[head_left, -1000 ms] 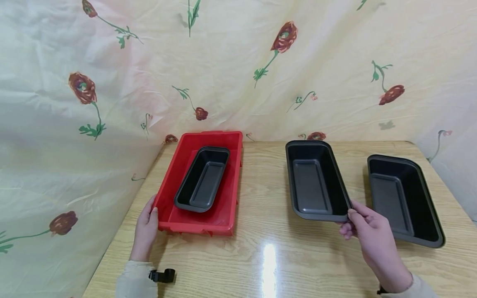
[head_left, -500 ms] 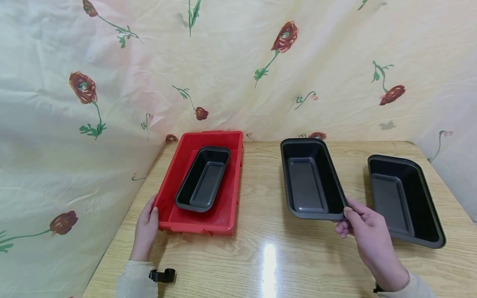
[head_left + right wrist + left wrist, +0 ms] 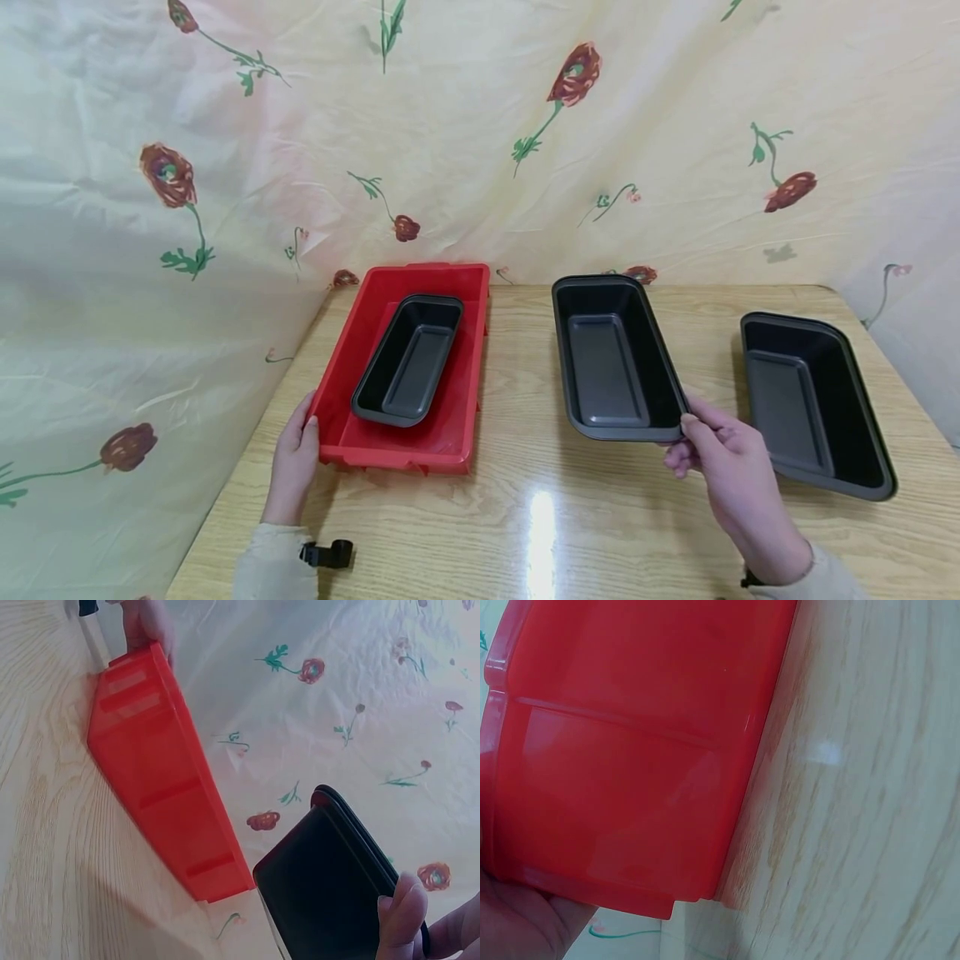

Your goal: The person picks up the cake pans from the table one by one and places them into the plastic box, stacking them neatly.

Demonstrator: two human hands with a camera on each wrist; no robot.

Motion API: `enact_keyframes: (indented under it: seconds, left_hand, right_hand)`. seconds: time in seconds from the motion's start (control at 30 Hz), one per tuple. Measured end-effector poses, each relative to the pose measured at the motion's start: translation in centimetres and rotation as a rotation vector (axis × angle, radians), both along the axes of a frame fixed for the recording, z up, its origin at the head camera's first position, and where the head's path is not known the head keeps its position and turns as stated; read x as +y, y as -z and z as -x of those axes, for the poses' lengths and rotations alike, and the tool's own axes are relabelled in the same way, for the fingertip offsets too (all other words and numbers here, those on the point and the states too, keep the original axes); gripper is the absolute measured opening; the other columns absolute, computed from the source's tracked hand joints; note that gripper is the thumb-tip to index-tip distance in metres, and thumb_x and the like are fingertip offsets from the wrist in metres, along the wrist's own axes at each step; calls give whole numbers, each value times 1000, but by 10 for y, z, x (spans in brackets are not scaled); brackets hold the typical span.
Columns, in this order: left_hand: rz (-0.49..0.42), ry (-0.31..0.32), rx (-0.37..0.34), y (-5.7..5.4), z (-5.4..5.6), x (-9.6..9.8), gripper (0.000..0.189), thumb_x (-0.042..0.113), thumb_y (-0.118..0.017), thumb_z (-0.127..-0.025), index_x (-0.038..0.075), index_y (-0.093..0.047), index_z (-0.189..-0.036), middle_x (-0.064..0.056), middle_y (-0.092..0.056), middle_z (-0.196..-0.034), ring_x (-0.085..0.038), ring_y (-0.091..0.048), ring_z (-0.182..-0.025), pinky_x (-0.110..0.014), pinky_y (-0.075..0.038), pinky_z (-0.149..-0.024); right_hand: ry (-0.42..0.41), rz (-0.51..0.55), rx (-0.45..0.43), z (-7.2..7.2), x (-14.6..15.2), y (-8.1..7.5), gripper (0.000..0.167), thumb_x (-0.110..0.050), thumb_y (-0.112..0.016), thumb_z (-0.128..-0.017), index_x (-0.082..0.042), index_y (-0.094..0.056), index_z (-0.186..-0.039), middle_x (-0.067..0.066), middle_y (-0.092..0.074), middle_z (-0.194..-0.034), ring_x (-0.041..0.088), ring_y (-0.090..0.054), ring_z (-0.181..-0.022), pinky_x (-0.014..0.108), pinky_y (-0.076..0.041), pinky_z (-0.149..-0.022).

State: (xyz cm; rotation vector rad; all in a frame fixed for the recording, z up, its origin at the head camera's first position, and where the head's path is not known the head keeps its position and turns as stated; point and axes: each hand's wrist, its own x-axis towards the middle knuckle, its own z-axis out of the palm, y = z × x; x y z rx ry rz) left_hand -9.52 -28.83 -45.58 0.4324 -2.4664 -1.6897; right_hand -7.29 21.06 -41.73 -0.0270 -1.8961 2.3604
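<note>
One dark pan [image 3: 607, 367] between red tray [image 3: 442, 460] and right-side pan [image 3: 787, 408], near-right corner pinched by right hand [image 3: 729, 471]; left hand [image 3: 294, 454] grips tray's near-left corner; dark pan probably light, stiff, smooth-sided; rim likely best hold

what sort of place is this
Likely an indoor tabletop workspace, perhaps staged: a wood-grain table, floral sheeting rising behind it, and a red tray and dark pans.

Pale creased cloth [image 3: 465, 125] with red flowers [image 3: 574, 75] behind light wood-grain table [image 3: 442, 533]; white glare [image 3: 542, 542] on it.
</note>
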Motion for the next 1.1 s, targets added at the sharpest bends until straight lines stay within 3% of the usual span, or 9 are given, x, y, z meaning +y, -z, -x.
enact_keyframes:
  seconds: [0.17,0.3,0.4,0.5,0.73,1.0,1.1]
  left_hand:
    - [-6,-2,-3,0,0,-1,50,14,-34,-106,13,-26,-155,-15,-29,-156,-35,-35,-135,-48,-35,-108]
    - [-8,0,-4,1,0,-1,50,14,-33,-106,13,-26,-156,-15,-29,-156,-34,-34,-136,-48,-35,-108]
    - [-13,1,-3,1,0,-1,50,14,-33,-106,14,-25,-156,-14,-28,-156,-33,-34,-136,-48,-34,-109]
    - [-15,-1,2,2,1,-1,50,14,-33,-106,14,-26,-155,-14,-29,-156,-33,-34,-136,-48,-34,-109]
    - [-3,-1,14,1,2,0,49,14,-34,-106,12,-27,-155,-15,-29,-156,-35,-35,-136,-49,-35,-108]
    - [-2,-3,6,1,2,0,50,13,-34,-106,11,-26,-155,-16,-29,-156,-36,-35,-136,-48,-37,-107]
    - [-3,-5,-2,1,1,-1,50,14,-34,-106,13,-25,-156,-15,-29,-156,-37,-36,-135,-49,-38,-105]
  right_hand:
    - [-11,11,-7,0,-2,-2,30,-2,-49,-100,-20,-65,-119,8,-68,-70,13,-62,-54,23,-51,-46]
    - [-17,-8,-19,0,-5,-3,40,-3,-49,-100,4,-46,-140,8,-68,-70,12,-61,-54,23,-50,-45]
    - [-24,-24,-28,0,-7,-5,51,-3,-48,-101,22,-28,-140,8,-68,-68,12,-61,-53,23,-50,-45]
    - [-30,-30,-32,0,-9,-7,53,-3,-47,-101,25,-25,-139,8,-67,-67,11,-60,-53,23,-50,-45]
    - [-39,-27,-19,2,-13,-8,48,-4,-48,-101,21,-34,-139,7,-67,-69,12,-61,-54,23,-50,-46]
    - [-74,-17,-1,3,-20,-11,28,-3,-48,-101,-4,-58,-127,8,-69,-71,11,-61,-54,22,-50,-46]
    - [-83,-22,7,3,-23,-13,28,-3,-47,-101,-6,-60,-126,8,-70,-71,11,-61,-54,22,-50,-46]
